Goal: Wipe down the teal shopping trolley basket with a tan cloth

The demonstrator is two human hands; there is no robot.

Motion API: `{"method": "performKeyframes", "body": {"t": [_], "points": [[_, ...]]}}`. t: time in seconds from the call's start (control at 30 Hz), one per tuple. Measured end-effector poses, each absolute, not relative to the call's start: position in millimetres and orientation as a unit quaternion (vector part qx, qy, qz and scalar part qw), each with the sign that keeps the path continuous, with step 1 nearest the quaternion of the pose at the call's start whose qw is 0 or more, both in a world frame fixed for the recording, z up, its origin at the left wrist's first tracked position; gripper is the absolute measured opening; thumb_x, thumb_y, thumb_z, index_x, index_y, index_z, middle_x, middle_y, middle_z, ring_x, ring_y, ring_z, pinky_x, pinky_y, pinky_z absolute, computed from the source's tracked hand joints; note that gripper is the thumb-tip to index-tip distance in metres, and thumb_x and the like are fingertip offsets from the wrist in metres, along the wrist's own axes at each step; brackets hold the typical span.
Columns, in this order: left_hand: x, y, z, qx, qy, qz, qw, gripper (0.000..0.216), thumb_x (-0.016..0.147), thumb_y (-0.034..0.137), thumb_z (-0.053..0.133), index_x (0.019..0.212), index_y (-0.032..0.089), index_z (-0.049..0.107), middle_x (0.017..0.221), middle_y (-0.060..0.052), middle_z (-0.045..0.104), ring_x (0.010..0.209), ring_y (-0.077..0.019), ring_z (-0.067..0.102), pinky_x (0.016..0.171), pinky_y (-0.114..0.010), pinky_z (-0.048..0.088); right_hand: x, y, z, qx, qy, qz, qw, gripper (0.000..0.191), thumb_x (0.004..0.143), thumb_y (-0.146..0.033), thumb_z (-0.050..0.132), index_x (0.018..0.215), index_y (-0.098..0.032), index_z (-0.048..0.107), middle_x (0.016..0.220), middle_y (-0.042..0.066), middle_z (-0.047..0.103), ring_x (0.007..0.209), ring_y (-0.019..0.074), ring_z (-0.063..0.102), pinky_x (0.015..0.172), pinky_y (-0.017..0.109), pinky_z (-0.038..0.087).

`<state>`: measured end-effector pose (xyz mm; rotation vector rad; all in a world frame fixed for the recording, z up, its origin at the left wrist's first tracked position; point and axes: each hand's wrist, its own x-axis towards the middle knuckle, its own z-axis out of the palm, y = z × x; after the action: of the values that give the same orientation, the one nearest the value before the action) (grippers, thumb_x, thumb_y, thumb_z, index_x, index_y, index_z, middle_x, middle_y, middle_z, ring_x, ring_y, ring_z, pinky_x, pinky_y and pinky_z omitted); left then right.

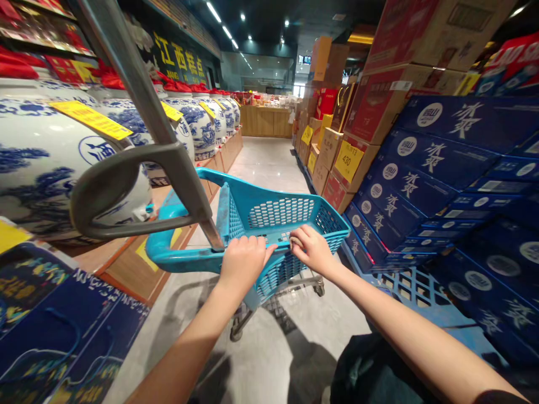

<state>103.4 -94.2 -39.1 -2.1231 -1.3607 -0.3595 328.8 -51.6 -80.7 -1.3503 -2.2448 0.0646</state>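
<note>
A blue plastic shopping cart (282,199) stands side-on in front of me, its basket pierced with rows of holes. On its near rim, my left hand (244,261) is closed from above, thumb stretched along the edge to the right. Further right, my right hand (312,251) has its fingers curled over the same rim; the fingertips are partly hidden. Rising at the left end of the cart is a grey pole (138,73) with a looped grey handle (122,154), which neither hand touches. What shows of the basket's inside holds no goods. Small caster wheels (236,334) rest on the tiled floor.
Large blue-and-white jars (54,163) with red covers line a low wooden platform (130,269) on the left. To the right rise blue cartons (425,146) and brown boxes (362,154). A tiled aisle (273,157) leads to a wooden counter (265,120).
</note>
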Motion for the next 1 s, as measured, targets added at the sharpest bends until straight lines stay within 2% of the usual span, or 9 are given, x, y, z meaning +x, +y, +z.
{"method": "performKeyframes", "body": {"t": [0.07,0.17,0.23,0.33,0.43,0.63,0.77,0.87,1.0], "points": [[102,-95,-41,-0.795,-0.504,-0.142,0.306,0.042,0.11,0.046,0.065,0.079,0.018,0.071,0.067,-0.01,0.068,0.071,-0.0298,0.069,0.064,-0.038,0.03,342,-46,-80,-0.561,-0.791,0.019,0.244,0.021,0.101,-0.02,0.053,0.111,-0.02,0.072,0.108,0.009,0.072,0.105,0.0265,0.069,0.096,0.037,0.052],[99,-96,-46,-0.792,-0.49,-0.164,0.326,0.043,0.11,0.046,0.065,0.078,0.018,0.07,0.067,-0.009,0.067,0.071,-0.029,0.069,0.065,-0.038,0.03,348,-43,-81,-0.621,-0.74,0.008,0.256,0.025,0.105,-0.022,0.05,0.115,-0.018,0.072,0.114,0.013,0.074,0.112,0.0332,0.069,0.111,0.054,0.046],[98,-95,-47,-0.789,-0.483,-0.174,0.339,0.043,0.11,0.045,0.065,0.077,0.019,0.069,0.066,-0.009,0.067,0.07,-0.029,0.068,0.065,-0.039,0.03,341,-49,-81,-0.632,-0.73,0.01,0.26,0.026,0.107,-0.026,0.051,0.12,-0.019,0.072,0.119,0.013,0.074,0.113,0.0349,0.069,0.113,0.059,0.044],[99,-95,-46,-0.788,-0.483,-0.173,0.34,0.041,0.108,0.045,0.07,0.076,0.018,0.069,0.065,-0.009,0.067,0.068,-0.0294,0.068,0.064,-0.039,0.029,327,-63,-80,-0.564,-0.782,0.027,0.262,0.027,0.107,-0.026,0.054,0.127,-0.021,0.071,0.12,0.012,0.073,0.112,0.0312,0.068,0.102,0.046,0.051],[100,-95,-42,-0.792,-0.483,-0.17,0.334,0.041,0.105,0.044,0.074,0.074,0.018,0.07,0.064,-0.01,0.067,0.067,-0.0296,0.068,0.063,-0.038,0.027,332,-64,-76,-0.479,-0.842,0.039,0.246,0.029,0.101,-0.021,0.061,0.128,-0.022,0.071,0.122,0.01,0.072,0.113,0.028,0.067,0.1,0.039,0.05],[101,-95,-40,-0.785,-0.482,-0.18,0.346,0.044,0.104,0.046,0.076,0.07,0.019,0.068,0.061,-0.008,0.065,0.064,-0.0289,0.068,0.062,-0.038,0.028,377,-33,-72,-0.616,-0.749,0.073,0.232,0.018,0.101,-0.018,0.056,0.103,-0.02,0.073,0.1,0.006,0.07,0.093,0.0235,0.07,0.081,0.032,0.047],[103,-95,-42,-0.776,-0.487,-0.177,0.36,0.044,0.102,0.048,0.078,0.07,0.02,0.067,0.061,-0.007,0.065,0.063,-0.0289,0.068,0.061,-0.038,0.029,362,-41,-77,-0.618,-0.746,0.055,0.242,0.022,0.105,-0.021,0.053,0.112,-0.018,0.073,0.105,0.009,0.071,0.1,0.0273,0.07,0.088,0.036,0.048],[103,-95,-43,-0.774,-0.483,-0.178,0.369,0.044,0.1,0.048,0.08,0.069,0.02,0.067,0.06,-0.007,0.064,0.062,-0.0288,0.067,0.061,-0.038,0.03,336,-59,-77,-0.544,-0.801,0.043,0.245,0.023,0.11,-0.029,0.055,0.12,-0.019,0.073,0.113,0.009,0.072,0.109,0.0277,0.068,0.096,0.038,0.049],[102,-96,-41,-0.783,-0.484,-0.171,0.352,0.043,0.103,0.047,0.077,0.072,0.019,0.069,0.062,-0.008,0.066,0.064,-0.0291,0.068,0.061,-0.038,0.028,335,-60,-71,-0.479,-0.849,0.039,0.222,0.022,0.11,-0.032,0.059,0.124,-0.022,0.072,0.117,0.008,0.073,0.108,0.0259,0.068,0.095,0.036,0.05]]}}
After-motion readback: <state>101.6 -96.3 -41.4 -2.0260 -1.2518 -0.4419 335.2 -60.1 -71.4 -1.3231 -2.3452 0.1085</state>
